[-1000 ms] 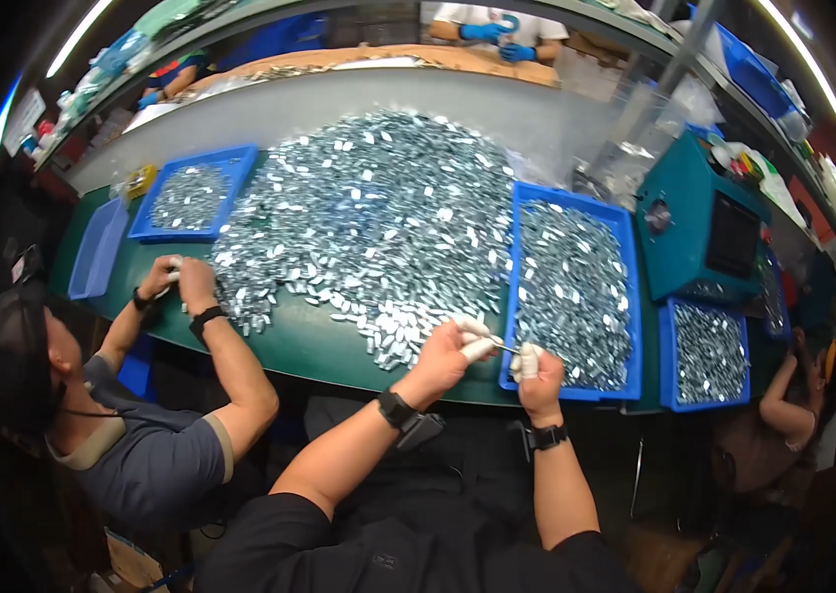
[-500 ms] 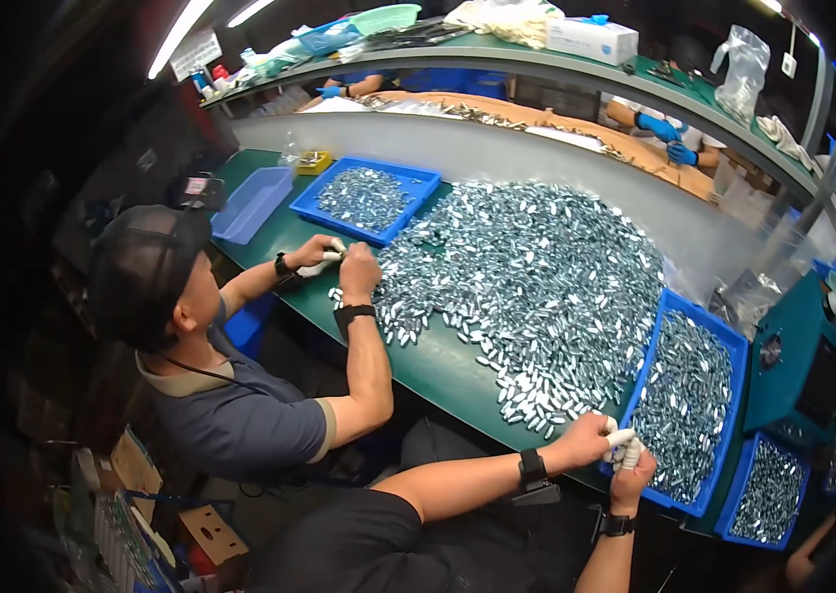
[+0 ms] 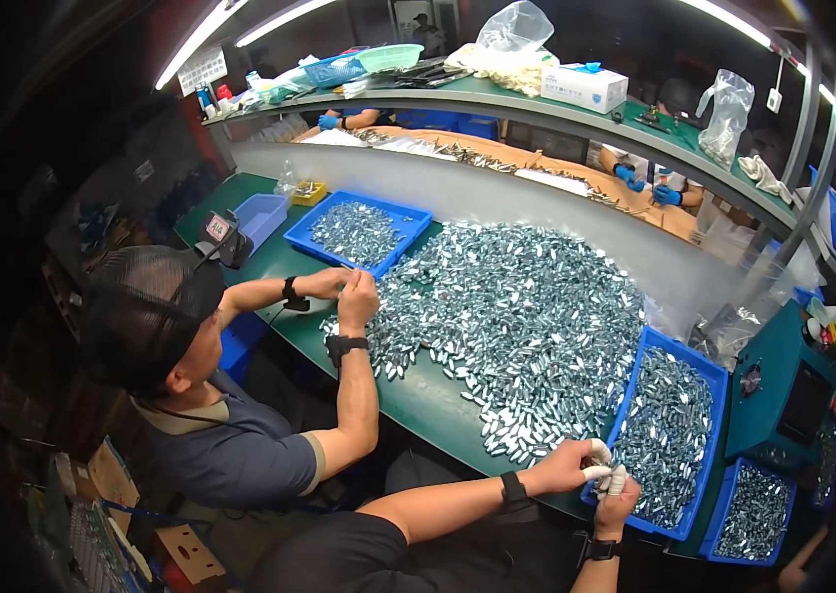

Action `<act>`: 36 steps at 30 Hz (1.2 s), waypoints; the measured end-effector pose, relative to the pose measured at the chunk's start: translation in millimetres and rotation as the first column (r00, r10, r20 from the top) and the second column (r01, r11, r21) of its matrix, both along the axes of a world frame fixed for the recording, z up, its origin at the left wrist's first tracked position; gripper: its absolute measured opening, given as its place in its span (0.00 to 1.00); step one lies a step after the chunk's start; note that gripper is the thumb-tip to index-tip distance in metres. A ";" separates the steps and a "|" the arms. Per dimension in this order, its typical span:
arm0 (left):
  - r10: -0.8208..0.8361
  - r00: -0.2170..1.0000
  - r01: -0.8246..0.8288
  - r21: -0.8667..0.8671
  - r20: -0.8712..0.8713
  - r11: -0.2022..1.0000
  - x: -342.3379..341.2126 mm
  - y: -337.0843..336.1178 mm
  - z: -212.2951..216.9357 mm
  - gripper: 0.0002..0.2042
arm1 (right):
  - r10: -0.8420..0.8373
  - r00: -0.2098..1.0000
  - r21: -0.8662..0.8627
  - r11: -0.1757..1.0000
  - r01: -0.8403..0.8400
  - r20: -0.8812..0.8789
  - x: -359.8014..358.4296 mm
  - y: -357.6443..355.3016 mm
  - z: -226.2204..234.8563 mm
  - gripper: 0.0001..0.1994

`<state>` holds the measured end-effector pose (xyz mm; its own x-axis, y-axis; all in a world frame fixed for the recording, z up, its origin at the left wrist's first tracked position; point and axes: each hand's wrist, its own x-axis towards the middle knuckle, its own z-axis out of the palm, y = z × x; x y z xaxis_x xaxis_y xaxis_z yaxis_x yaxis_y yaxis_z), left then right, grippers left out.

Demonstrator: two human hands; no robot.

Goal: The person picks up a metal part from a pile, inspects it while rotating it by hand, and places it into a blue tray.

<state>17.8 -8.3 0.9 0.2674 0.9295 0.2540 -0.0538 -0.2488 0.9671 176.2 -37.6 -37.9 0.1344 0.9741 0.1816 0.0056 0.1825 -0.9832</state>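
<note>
while hands (image 3: pixel 591 479) seemingly pinch metal piece (image 3: pixel 612 468)

Four blue trays (image 3: pixel 359 235), one teal machine (image 3: pixel 784 395).

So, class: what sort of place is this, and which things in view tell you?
Most likely a factory sorting or assembly line. A large heap of small metal parts covers a green workbench, blue trays hold more parts, and several people sit handling them, one co-worker close by.
</note>
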 end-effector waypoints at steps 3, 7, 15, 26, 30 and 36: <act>-0.056 0.998 0.056 0.051 -0.011 0.997 -3.8 2.8 0.3 0.08 | -0.014 1.000 0.006 1.000 0.014 -0.001 1.7 -2.6 -0.5 0.22; -0.069 0.985 0.053 -0.108 -0.160 0.993 -12.4 7.1 1.5 0.08 | -0.004 0.998 -0.002 1.000 0.005 0.055 5.6 -7.5 -3.9 0.21; -0.116 0.992 0.112 -0.099 -0.040 0.989 1.1 38.1 8.6 0.11 | -0.143 0.966 0.004 0.989 0.147 -0.214 1.1 1.8 -5.8 0.21; 0.497 0.596 -0.333 0.368 -0.631 0.868 -68.5 76.8 -33.4 0.12 | -0.077 0.987 -0.015 0.997 0.076 -0.139 7.0 -5.0 -7.1 0.21; 0.509 0.483 -0.224 0.461 -0.713 0.859 -86.2 90.1 -41.1 0.09 | -0.058 0.991 -0.005 0.998 0.057 -0.117 4.5 -5.9 -5.7 0.22; 0.472 0.498 -0.173 0.451 -0.727 0.876 -91.3 96.6 -45.5 0.09 | -0.046 0.991 0.029 0.998 0.050 -0.125 -0.1 -6.1 -5.5 0.21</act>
